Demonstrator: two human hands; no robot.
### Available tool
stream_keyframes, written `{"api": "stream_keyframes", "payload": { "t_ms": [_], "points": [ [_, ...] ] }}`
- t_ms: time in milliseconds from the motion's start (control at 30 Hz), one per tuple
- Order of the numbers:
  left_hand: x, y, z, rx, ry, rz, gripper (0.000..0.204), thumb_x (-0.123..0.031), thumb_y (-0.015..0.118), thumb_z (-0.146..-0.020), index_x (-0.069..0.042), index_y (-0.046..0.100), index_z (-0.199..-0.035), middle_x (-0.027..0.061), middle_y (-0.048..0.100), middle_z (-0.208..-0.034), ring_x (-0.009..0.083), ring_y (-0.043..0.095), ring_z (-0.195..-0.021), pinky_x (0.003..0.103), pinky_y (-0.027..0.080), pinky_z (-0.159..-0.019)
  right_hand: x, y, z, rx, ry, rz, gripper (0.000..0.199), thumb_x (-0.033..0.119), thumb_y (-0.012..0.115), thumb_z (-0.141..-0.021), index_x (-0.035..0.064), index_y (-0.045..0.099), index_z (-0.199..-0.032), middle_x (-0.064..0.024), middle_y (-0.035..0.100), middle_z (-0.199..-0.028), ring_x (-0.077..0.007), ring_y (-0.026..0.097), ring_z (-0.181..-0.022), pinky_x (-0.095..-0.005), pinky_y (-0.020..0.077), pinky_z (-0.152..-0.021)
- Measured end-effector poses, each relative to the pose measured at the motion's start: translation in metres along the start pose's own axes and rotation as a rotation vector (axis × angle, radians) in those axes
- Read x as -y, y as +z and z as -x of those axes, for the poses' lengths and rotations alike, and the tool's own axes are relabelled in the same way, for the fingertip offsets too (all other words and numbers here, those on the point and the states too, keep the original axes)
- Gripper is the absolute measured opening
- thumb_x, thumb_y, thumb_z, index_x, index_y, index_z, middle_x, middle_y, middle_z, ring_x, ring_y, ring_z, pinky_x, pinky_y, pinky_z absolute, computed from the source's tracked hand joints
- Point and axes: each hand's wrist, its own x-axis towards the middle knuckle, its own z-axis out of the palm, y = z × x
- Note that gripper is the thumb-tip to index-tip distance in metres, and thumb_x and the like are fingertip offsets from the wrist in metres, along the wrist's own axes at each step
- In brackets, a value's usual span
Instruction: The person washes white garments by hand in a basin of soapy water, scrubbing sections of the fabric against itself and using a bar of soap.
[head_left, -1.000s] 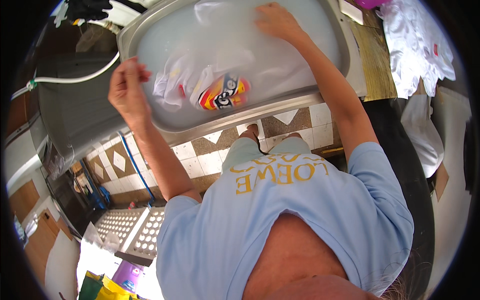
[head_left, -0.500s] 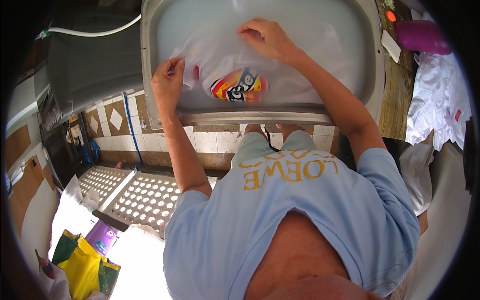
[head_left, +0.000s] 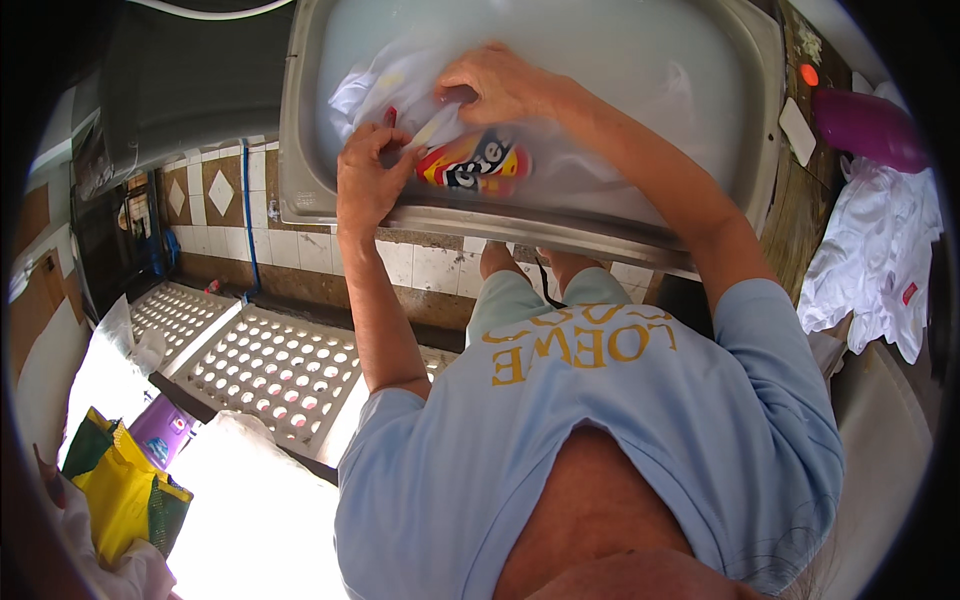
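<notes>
A white garment (head_left: 365, 95) with a red, yellow and dark-blue print lies mostly under cloudy water in a metal basin (head_left: 300, 150). At the basin's near left, my left hand (head_left: 372, 175) is closed on a bunched part of the cloth by a small red patch. My right hand (head_left: 495, 85), fingers curled, grips the same garment a little farther to the right, partly in the water. Between the two hands the fabric is gathered into a fold. Much of the garment spreads rightward below the surface, blurred by the murky water.
On the wooden ledge at the right lie a purple plastic container (head_left: 868, 128), a white bar (head_left: 797, 131) and an orange round piece (head_left: 809, 74). White clothes (head_left: 870, 250) hang over that ledge. At the lower left are a perforated grate (head_left: 275, 365) and a yellow-green bag (head_left: 115, 490).
My right hand has moved left and nearer, down to the cloth. My left hand has shifted right. The garment is now bunched between them, and the view has tilted slightly.
</notes>
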Motion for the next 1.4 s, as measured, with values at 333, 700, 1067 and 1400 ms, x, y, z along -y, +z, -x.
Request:
{"api": "stream_keyframes", "payload": {
  "t_ms": [333,700,1067,1400],
  "points": [
    [-0.045,0.010,-0.041,0.374,-0.065,0.670,0.019,-0.016,0.075,-0.079,-0.003,0.066,-0.087,-0.0018,0.061,-0.079,0.0054,0.049,-0.075,0.022,0.040,-0.068,0.024,-0.104,0.053,0.104,0.033,-0.866,0.021,0.021,0.062,-0.067,0.0093,0.045,-0.071,0.0043,0.039,-0.072,-0.0080,0.037,-0.067,-0.0228,0.0299,-0.061],
    [-0.148,0.013,-0.139,0.511,0.387,0.685,0.016,-0.016,0.070,-0.084,-0.005,0.063,-0.075,-0.0065,0.057,-0.070,0.0015,0.044,-0.064,0.018,0.035,-0.057,0.050,-0.171,0.156,-0.534,0.277,-0.901,0.016,0.016,0.058,-0.086,0.0099,0.049,-0.074,0.0046,0.045,-0.076,-0.0041,0.041,-0.070,-0.0221,0.0342,-0.064],
    [-0.156,0.157,-0.118,0.057,0.473,0.524,0.016,-0.005,0.069,-0.076,-0.001,0.059,-0.065,0.0023,0.057,-0.060,0.0084,0.050,-0.058,0.024,0.042,-0.058,-0.056,-0.047,0.118,-0.966,0.453,-1.885,0.016,0.017,0.063,-0.085,0.0069,0.053,-0.078,-0.0088,0.060,-0.083,-0.0192,0.058,-0.074,-0.0339,0.0490,-0.064],
    [-0.134,0.181,-0.163,0.001,0.560,-0.060,0.015,-0.018,0.062,-0.074,-0.006,0.059,-0.065,0.0140,0.057,-0.056,0.0326,0.058,-0.053,0.040,0.046,-0.052,-0.025,-0.045,0.086,-1.311,0.521,-1.969,0.023,0.031,0.060,-0.088,0.0087,0.057,-0.092,-0.0036,0.061,-0.087,-0.0170,0.060,-0.079,-0.0327,0.0511,-0.070]
  ]
}}
